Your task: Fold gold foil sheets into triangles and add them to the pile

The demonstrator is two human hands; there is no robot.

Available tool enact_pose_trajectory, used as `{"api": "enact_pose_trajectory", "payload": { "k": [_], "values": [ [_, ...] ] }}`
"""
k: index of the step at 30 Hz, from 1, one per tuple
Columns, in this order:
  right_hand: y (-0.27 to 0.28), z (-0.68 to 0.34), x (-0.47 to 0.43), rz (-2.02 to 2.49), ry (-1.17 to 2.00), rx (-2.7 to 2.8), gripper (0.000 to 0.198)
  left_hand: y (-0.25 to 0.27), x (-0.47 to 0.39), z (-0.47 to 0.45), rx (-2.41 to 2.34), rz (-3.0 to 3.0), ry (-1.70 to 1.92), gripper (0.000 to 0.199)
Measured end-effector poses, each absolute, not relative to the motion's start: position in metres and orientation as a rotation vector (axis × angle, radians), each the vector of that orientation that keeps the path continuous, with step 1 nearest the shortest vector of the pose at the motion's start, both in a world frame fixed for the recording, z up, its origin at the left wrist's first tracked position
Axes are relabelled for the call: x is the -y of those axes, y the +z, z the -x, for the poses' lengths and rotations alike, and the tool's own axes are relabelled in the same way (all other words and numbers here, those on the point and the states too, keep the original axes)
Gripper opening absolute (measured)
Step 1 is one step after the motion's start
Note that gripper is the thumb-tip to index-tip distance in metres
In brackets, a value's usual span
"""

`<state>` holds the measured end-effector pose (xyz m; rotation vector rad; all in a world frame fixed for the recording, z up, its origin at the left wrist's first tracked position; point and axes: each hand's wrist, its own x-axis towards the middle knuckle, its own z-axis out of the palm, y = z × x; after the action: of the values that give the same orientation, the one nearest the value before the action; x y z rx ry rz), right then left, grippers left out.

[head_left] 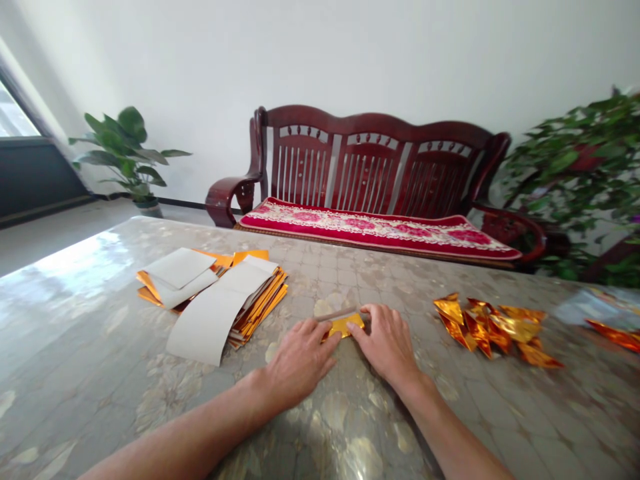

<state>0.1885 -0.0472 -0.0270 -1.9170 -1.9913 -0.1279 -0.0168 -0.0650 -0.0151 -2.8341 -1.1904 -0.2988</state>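
Note:
A small piece of gold foil paper (345, 325) lies on the table between my hands, with a paler strip along its far edge. My left hand (304, 353) grips its left end, thumb and fingers pressed on it. At the right end, my right hand (387, 337) holds it with the thumb on the gold face and the fingers at the far edge. To the left is a stack of gold-and-white paper sheets (220, 293), some lying white side up. Several folded gold foil pieces (493, 327) sit in a heap on the right.
The table (320, 440) has a patterned, shiny cover. At its right edge lies a clear plastic bag (600, 308) with orange foil beside it. Beyond the table stands a dark wooden bench (370, 153) with a red floral cushion (370, 225). Potted plants (125, 150) flank the bench.

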Motion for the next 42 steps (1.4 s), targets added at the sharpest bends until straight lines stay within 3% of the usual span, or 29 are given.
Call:
{"api": "enact_pose_trajectory", "payload": {
  "k": [8, 13, 25, 34, 42],
  "values": [
    [-0.031, -0.192, 0.044, 1.902, -0.199, 2.053, 0.044, -0.016, 0.067, 0.015, 1.215, 2.814, -0.304, 0.047],
    [-0.031, -0.19, 0.042, 1.918, -0.198, 2.056, 0.048, -0.015, 0.068, 0.014, 1.216, 2.799, -0.29, 0.042],
    [-0.034, -0.199, 0.034, 1.97, -0.198, 2.023, 0.04, -0.015, 0.074, 0.013, 1.245, 2.751, -0.254, 0.035],
    [-0.034, -0.196, 0.034, 1.964, -0.178, 2.011, 0.037, -0.021, 0.068, 0.006, 1.166, 2.736, -0.204, 0.009],
    [-0.028, -0.189, 0.034, 2.004, -0.152, 1.97, 0.035, -0.011, 0.061, 0.005, 1.201, 2.806, -0.214, 0.02]
  ]
}}
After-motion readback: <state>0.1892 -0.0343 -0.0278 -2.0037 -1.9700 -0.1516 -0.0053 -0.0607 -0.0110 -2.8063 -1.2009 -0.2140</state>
